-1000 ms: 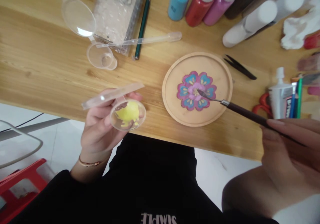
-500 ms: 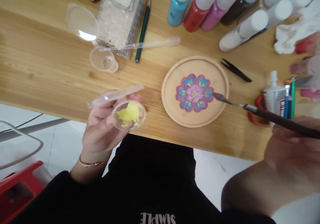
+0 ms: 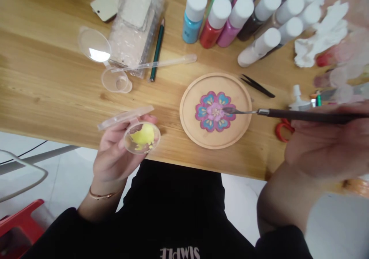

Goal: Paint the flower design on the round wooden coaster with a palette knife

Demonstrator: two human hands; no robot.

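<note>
My left hand [image 3: 113,149] is closed around a small clear plastic cup [image 3: 156,137] with its hinged lid [image 3: 127,116] flipped up; yellow paint or paste [image 3: 143,136] coats the inside. In my right hand [image 3: 319,145] is a palette knife [image 3: 300,114] with a dark handle and a thin metal neck. Its blade reaches over the flower design [image 3: 215,111], pink at the centre with blue and magenta petals. Whether the tip touches the flower I cannot tell. That flower sits in the middle of a round wooden coaster [image 3: 187,128] with a raised rim.
Paint bottles [image 3: 192,28] with white caps stand at the back. Black tweezers [image 3: 257,86] lie beside the coaster. To the left are a pencil [image 3: 157,51], a dropper [image 3: 170,62], another open cup [image 3: 115,80] and bubble-wrapped tags [image 3: 129,39]. Crumpled tissue [image 3: 323,34] and red scissors [image 3: 282,130] are rightward.
My right hand has moved left, bringing the palette knife's blade from the flower's right edge to near its centre. My left hand still holds the cup. The whole view has shifted slightly.
</note>
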